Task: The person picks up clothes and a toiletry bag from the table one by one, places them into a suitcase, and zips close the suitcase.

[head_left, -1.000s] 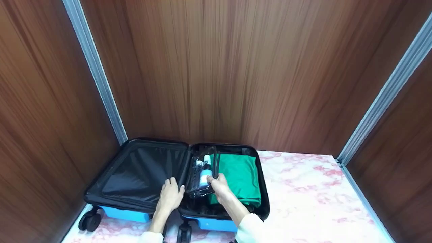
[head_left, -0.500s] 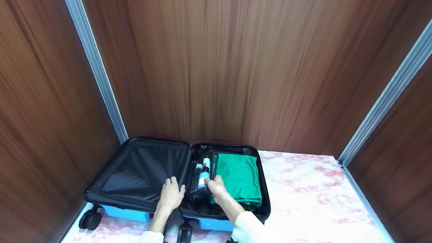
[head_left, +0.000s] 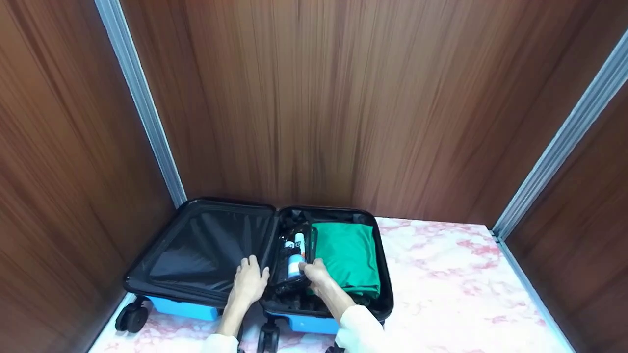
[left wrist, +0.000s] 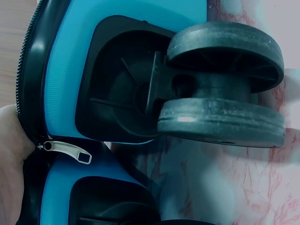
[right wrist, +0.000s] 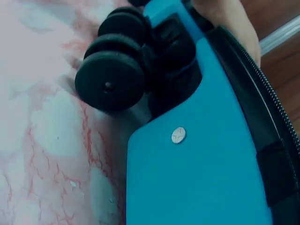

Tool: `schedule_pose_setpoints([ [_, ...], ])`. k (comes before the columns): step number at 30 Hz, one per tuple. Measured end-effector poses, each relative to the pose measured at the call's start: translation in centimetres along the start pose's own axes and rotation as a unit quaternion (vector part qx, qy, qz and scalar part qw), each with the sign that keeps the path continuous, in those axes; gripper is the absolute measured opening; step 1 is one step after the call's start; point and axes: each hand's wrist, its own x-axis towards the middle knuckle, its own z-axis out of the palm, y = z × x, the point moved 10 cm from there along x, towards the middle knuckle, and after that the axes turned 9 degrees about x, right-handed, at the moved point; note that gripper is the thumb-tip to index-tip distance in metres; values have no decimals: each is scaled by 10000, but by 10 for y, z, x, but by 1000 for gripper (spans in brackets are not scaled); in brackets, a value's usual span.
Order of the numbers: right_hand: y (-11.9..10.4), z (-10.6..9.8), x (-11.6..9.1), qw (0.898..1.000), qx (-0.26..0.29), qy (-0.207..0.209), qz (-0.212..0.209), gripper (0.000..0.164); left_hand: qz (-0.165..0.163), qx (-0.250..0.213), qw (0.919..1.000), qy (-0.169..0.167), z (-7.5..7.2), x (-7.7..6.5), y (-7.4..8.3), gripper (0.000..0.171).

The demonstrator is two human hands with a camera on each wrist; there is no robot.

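Note:
An unfolded blue suitcase (head_left: pixel 169 307) lies with both black-lined halves facing up. In its right half, a clear black-edged pouch (head_left: pixel 281 269) holds white and light-blue bottles (head_left: pixel 295 264). My right hand (head_left: pixel 318 275) grips the pouch's right side near its lower end, thumb on top; the other fingers are mostly hidden. Beside the pouch sits a folded green cloth (head_left: pixel 346 255). My left hand (head_left: pixel 249 282) rests on the left half near the hinge, its fingers relaxed. Only a slice of palm shows in the left wrist view, next to a zipper pull (left wrist: pixel 68 151).
Black caster wheels (head_left: pixel 131 316) stick out from the suitcase's near side. Underneath is a pink-and-white marbled surface (head_left: pixel 441 274), which extends to the right. Wood-grain panels (head_left: pixel 314 108) with metal corner strips (head_left: pixel 142 103) enclose the back and sides.
My right hand has shifted slightly left and down with the pouch, which now lies lower and flatter beside the green cloth. My left hand has stayed in place.

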Motion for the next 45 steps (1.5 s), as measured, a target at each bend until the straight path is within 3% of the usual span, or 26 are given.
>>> schedule_pose_setpoints([
  [6,0,-8,-3,9998,-152,-47,135,30,57,11,10000,53,5,-1,0,37],
  [9,-6,-14,-10,9996,-188,-137,163,35,35,-18,10000,53,7,-1,-1,37],
  [14,-32,-25,-28,9984,-288,-468,-119,57,-50,-69,10000,28,5,3,-5,38],
  [20,-62,-50,-54,9905,-72,-1196,-677,49,-12,-86,9999,90,6,8,-5,37],
  [24,-76,-72,-61,9880,-11,-1113,-1070,39,-39,-186,9992,364,-3,10,-12,32],
  [28,-83,-95,-67,9869,112,-879,-1347,35,-42,-534,9941,945,-22,10,-19,18],
  [32,-80,-122,-71,9882,224,-493,-1432,32,-24,-1151,9796,1644,-46,-1,-27,10],
  [36,-76,-157,-74,9878,232,235,-1521,29,-278,-1666,9590,2274,-68,-27,-48,16],
  [41,-71,-197,-77,9830,-6,985,-1548,29,-1288,-2249,9201,2936,-87,-76,-98,20],
  [45,-54,-211,-74,9859,20,997,-1346,37,-2446,-2702,8805,3030,-83,-114,-148,23],
])
